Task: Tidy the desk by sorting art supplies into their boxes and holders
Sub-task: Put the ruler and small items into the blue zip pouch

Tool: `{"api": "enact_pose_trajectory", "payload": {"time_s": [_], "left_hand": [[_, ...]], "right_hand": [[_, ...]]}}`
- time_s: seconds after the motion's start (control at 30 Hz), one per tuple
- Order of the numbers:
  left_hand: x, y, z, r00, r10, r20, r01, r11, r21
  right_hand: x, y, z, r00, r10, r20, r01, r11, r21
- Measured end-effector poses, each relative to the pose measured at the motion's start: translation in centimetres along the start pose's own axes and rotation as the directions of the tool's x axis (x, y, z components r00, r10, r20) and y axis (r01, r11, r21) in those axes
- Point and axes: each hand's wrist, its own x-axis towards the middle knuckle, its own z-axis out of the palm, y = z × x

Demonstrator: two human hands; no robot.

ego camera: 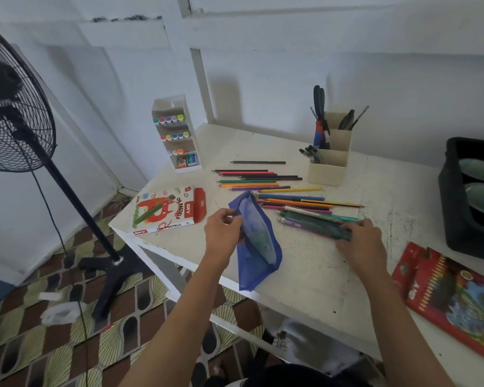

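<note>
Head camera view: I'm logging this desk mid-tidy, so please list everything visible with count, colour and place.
desk: one, white, centre
pouch: one, blue, front of desk, open
pens: a bundle, teal and purple, right of pouch
pencils: many, mixed colours, loose mid-desk
pastel box: one, red-white, desk's left edge
pencil box: one, red, desk's right front
marker rack: one, white, back left corner
holder: one, cream, back of desk
tray: one, black, right edge
fan: one, black, floor at left
left hand: grips pouch's opening
right hand: grips pens
</note>
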Motion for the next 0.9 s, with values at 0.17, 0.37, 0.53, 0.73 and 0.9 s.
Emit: {"api": "enact_pose_trajectory", "payload": {"time_s": [0.17, 0.37, 0.53, 0.73, 0.9], "left_hand": [[-0.1, -0.1, 0.5, 1.000, -0.008, 0.012, 0.008, 1.000, 0.005], [-0.1, -0.3, 0.6, 1.000, -0.021, -0.004, 0.021, 1.000, 0.001], [-0.1, -0.1, 0.8, 0.999, -0.035, -0.011, 0.035, 0.999, -0.016], [-0.1, -0.1, 0.7, 0.997, -0.065, -0.035, 0.062, 0.994, -0.088], [-0.3, -0.1, 0.6, 0.995, -0.099, -0.032, 0.093, 0.983, -0.160]], "right_hand": [[-0.1, 1.0, 0.4, 0.994, -0.081, -0.079, 0.082, 0.997, 0.014], [-0.7, 0.4, -0.6, 0.981, -0.097, -0.167, 0.135, 0.963, 0.233], [-0.9, -1.5, -2.8, 0.999, -0.017, 0.037, -0.012, 0.747, 0.665], [-2.2, -4.3, -5.0, 0.965, -0.155, 0.212, -0.074, 0.614, 0.786], [-3.7, -7.3, -3.9, 0.915, -0.241, 0.324, -0.060, 0.713, 0.698]]}}
